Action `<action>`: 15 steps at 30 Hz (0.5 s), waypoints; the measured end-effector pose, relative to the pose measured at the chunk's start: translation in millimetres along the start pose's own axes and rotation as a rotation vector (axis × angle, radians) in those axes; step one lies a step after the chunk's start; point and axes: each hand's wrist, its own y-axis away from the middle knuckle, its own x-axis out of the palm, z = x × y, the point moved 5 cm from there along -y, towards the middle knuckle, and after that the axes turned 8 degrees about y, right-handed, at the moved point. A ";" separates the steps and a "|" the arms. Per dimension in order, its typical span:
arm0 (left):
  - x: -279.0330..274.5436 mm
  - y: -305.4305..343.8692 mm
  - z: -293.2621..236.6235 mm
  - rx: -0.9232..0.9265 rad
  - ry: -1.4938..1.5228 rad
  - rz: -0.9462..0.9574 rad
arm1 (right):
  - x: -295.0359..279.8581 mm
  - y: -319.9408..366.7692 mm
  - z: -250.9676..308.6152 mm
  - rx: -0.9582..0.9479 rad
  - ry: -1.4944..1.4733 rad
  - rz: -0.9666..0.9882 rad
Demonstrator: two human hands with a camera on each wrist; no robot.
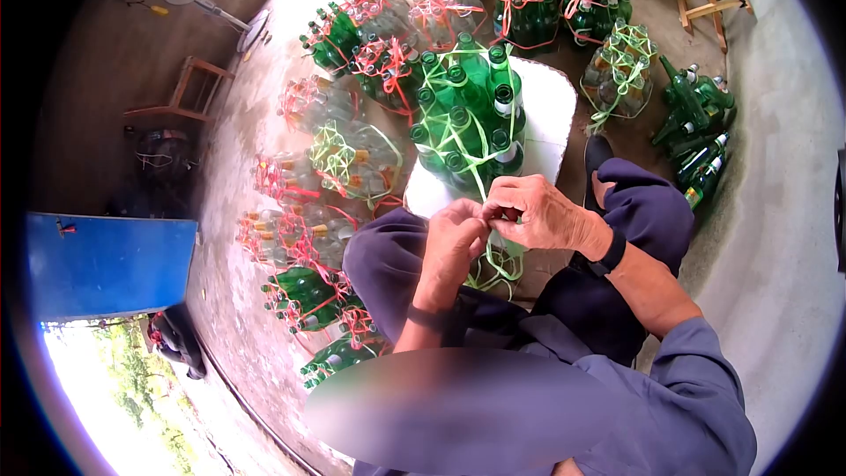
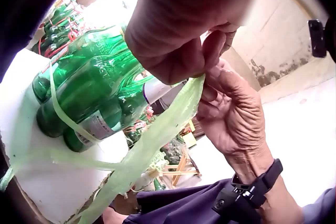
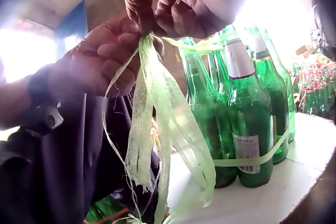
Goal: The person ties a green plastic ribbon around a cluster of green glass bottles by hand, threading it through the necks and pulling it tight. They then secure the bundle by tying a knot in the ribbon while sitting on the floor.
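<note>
A bundle of green glass bottles (image 1: 473, 79) stands upright on a white slab (image 1: 553, 115) in front of the person. Light green plastic strapping (image 3: 178, 129) runs round the bottles low down and criss-crosses between their necks. Close beside the bundle, the left hand (image 1: 452, 251) and right hand (image 1: 548, 211) meet fingertip to fingertip. Both pinch the strapping where it gathers, just off the bottle necks. From the fingers a wide, frayed strip (image 2: 157, 134) hangs down. The exact crossing of the strip is hidden behind the fingers in the left wrist view.
Several bottle bundles tied with red strapping (image 1: 449, 4) crowd the floor ahead and to the left. Another bundle with green strapping (image 1: 621, 70) stands at right, near loose green bottles (image 1: 696, 115) by the wall. A wooden folding stool (image 1: 709, 0) is behind them.
</note>
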 end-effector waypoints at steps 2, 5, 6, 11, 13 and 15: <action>-0.6 0.3 0.9 -0.006 0.006 0.004 | 1.1 -0.5 -1.1 0.014 -0.023 0.002; -1.4 0.3 3.1 -0.024 0.030 0.027 | 3.4 -1.8 -3.6 0.003 -0.034 0.001; -1.3 0.2 4.6 -0.038 0.048 0.047 | 4.0 -1.8 -3.5 -0.020 -0.024 -0.002; 0.4 1.1 6.1 -0.099 0.124 0.108 | 5.9 -3.2 -4.6 0.019 -0.054 0.035; 0.1 1.3 5.6 -0.118 0.148 0.121 | 6.6 -4.3 -5.1 0.039 -0.071 0.050; -1.1 0.7 5.6 -0.136 0.160 0.141 | 7.1 -6.2 -5.6 0.049 -0.092 0.070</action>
